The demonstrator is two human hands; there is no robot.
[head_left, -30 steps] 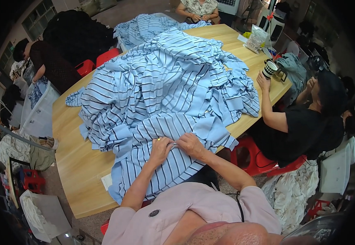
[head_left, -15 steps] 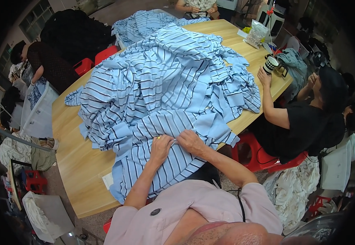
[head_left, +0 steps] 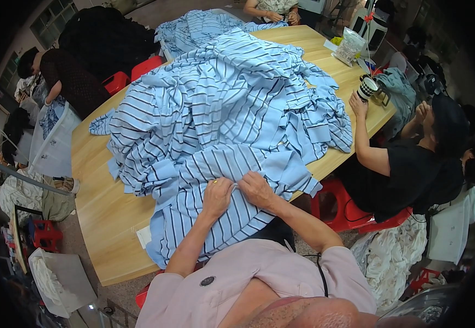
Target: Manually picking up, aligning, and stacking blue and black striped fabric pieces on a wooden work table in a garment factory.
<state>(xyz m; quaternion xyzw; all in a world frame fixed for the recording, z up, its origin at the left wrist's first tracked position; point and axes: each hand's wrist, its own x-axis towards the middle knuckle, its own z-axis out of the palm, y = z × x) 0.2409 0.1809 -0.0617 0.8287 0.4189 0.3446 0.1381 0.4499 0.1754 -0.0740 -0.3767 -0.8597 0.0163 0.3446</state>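
A light-blue garment [head_left: 219, 162] with dark and white stripes lies over the near edge of the table, partly down toward my lap. My left hand [head_left: 217, 197], with a ring on one finger, pinches its fabric. Close beside it, my right hand [head_left: 256, 189] grips the same cloth with bent fingers. Between the two sets of fingertips runs a small pale line of fabric, too fine to make out. Just beyond my hands rises a large heap of matching striped garments [head_left: 215, 98].
The pale wooden table [head_left: 103, 235] carries the heap. At the right, a seated person in black [head_left: 412, 164] has a hand at a patterned mug [head_left: 366, 88]. Red stools [head_left: 338, 205] stand beside the table. A white bin [head_left: 57, 139] and another person [head_left: 65, 82] are at the left.
The view has shifted slightly. Both hands stay close together on the striped garment, with the fingers moving only a little.
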